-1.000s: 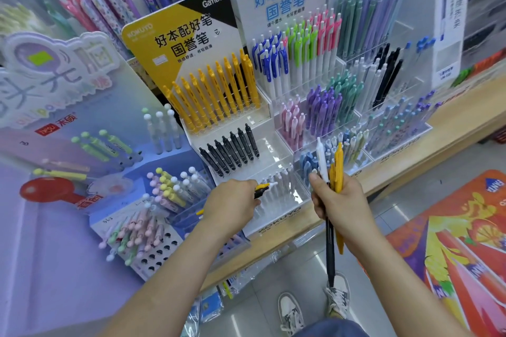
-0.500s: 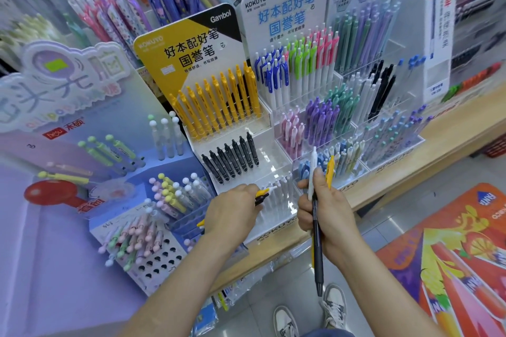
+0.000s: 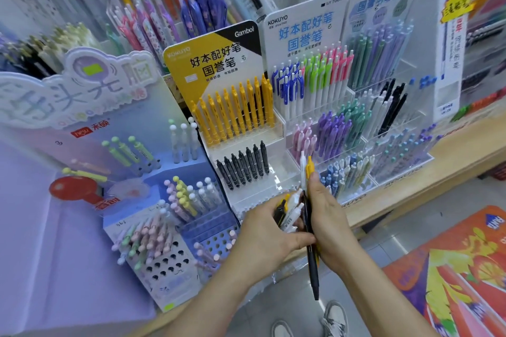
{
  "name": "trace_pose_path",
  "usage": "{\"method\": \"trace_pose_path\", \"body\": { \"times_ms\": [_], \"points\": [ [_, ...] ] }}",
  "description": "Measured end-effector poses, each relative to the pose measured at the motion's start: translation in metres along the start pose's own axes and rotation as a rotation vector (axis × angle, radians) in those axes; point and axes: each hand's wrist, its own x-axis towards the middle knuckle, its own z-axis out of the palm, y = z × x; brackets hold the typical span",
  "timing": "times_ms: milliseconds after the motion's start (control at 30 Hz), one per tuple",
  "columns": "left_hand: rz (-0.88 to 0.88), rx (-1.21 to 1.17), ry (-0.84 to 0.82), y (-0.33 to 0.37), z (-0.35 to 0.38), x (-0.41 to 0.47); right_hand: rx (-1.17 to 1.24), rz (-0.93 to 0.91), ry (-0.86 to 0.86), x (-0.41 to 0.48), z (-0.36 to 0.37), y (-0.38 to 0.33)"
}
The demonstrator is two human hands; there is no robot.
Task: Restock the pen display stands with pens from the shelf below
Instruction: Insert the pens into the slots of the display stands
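A: Pens [image 3: 313, 273], where?
B: Just before the yellow stand [image 3: 208, 63], above the shelf edge [image 3: 451, 164].
A: Held how?
B: Black, yellow, white, gripped upright in right hand [image 3: 328, 219]; white-and-yellow bunch clutched in left hand [image 3: 262, 238].

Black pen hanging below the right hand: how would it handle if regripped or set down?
Likely stiff: the black pen juts straight below the right hand without sagging. Probably light: the same hand also grips a white pen. Its slim round barrel looks smooth, so it may slip in a loose grip and roll if laid flat.
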Motion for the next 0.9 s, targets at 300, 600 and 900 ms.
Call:
{"method": "trace_pose_path", "body": {
  "times_ms": [300, 600, 900],
  "points": [
    [-0.078, -0.061, 0.136, -0.001, -0.006, 0.004, -0.002, -0.070, -0.130, -0.003, 0.009, -0.010],
    [-0.127, -0.356, 0.114, 0.000, -0.025, 0.009, 0.130, 0.093, -0.301, -0.003, -0.008, -0.024],
    [-0.066, -0.195, 0.192, 0.013, -0.048, 0.017, -0.100, -0.042, -0.151, -0.001, -0.007, -0.025]
  ]
}}
